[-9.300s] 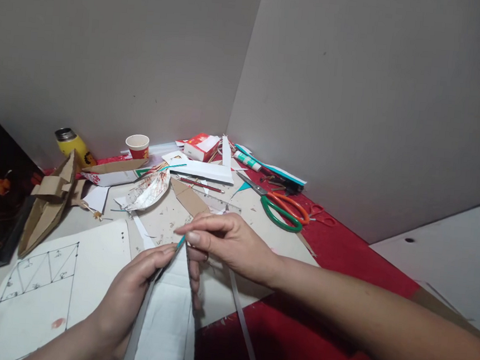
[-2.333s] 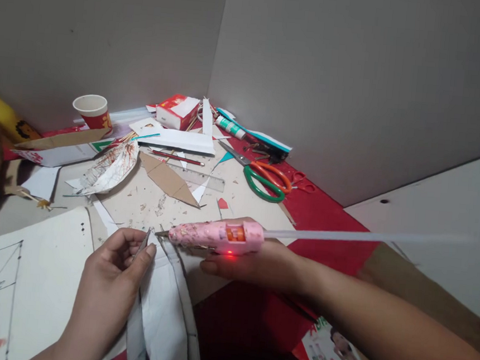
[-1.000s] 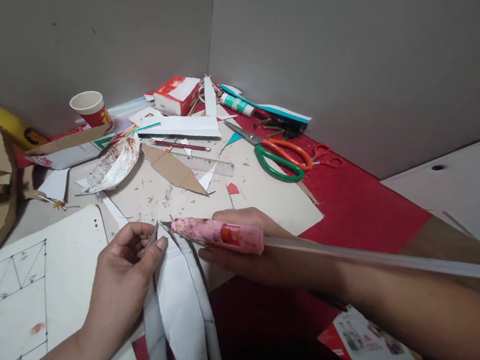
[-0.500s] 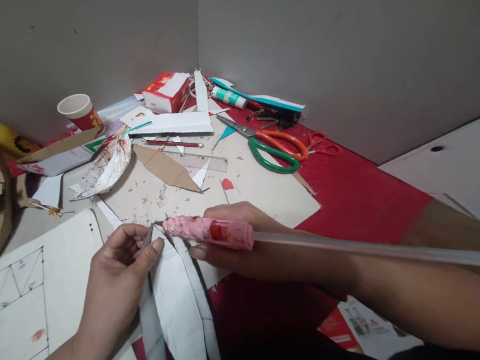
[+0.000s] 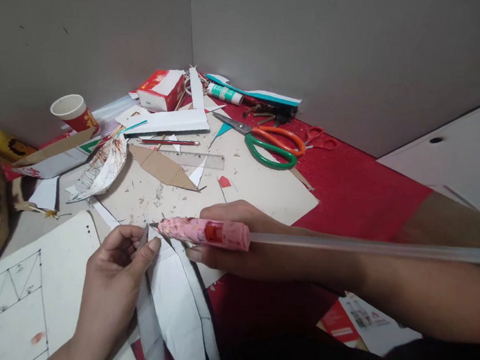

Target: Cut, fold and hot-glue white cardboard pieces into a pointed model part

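My left hand (image 5: 111, 286) pinches the pointed top end of a folded white card piece (image 5: 179, 303), its thumb pressed on the near face. The card's long panels hang down toward the bottom edge of the view. My right hand (image 5: 233, 252) is closed around a pink glue gun (image 5: 193, 231), with a long translucent glue stick (image 5: 343, 244) coming out of its back to the right. The nozzle is right at the card's tip, beside my left fingertips; whether it touches is too small to tell. The glue gun hides part of my right fingers.
Scissors with green and orange handles (image 5: 268, 143), a clear ruler (image 5: 200, 159), a pencil (image 5: 167, 142) and a brown cardboard piece (image 5: 165, 168) lie beyond my hands. A paper cup (image 5: 72, 110) stands far left. A sheet with a drawn diagram (image 5: 11, 294) lies near left.
The whole view has shifted slightly, so things appear a little further left. Both hands keep their hold, and the glue gun stays at the card's tip.
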The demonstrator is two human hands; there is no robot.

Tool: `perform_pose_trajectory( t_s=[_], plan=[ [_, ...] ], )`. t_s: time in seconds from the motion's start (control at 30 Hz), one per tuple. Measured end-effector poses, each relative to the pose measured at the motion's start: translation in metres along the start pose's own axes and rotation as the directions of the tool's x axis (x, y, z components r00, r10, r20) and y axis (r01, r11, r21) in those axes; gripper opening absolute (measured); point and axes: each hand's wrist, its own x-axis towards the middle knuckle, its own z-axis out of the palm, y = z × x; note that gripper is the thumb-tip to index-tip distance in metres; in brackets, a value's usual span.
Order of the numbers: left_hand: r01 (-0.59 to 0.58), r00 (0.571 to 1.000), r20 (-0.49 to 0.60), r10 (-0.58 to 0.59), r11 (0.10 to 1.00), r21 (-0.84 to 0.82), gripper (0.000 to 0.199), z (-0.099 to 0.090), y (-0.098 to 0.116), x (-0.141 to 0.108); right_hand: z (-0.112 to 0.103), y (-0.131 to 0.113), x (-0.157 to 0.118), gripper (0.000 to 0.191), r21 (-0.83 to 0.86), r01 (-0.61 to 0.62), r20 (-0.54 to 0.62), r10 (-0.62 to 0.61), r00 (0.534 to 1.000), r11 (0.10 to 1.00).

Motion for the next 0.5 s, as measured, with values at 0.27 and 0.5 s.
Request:
perform_pose_trajectory(
  t_s=[0.27, 0.5],
  plan=[
    [0.003, 1.000, -0.006, -0.003, 1.000, -0.003, 0.028, 0.0001, 0.0001, 0.0000, -0.0007, 0.0021, -0.0049, 0.030, -0.003, -0.042, 0.046, 0.042, 0.998, 0.999],
    [0.004, 1.000, -0.013, -0.005, 1.000, -0.004, 0.028, 0.0008, -0.0008, 0.0009, -0.0013, 0.0029, -0.0087, 0.030, 0.007, -0.057, 0.067, 0.057, 0.996, 0.998]
  ],
)
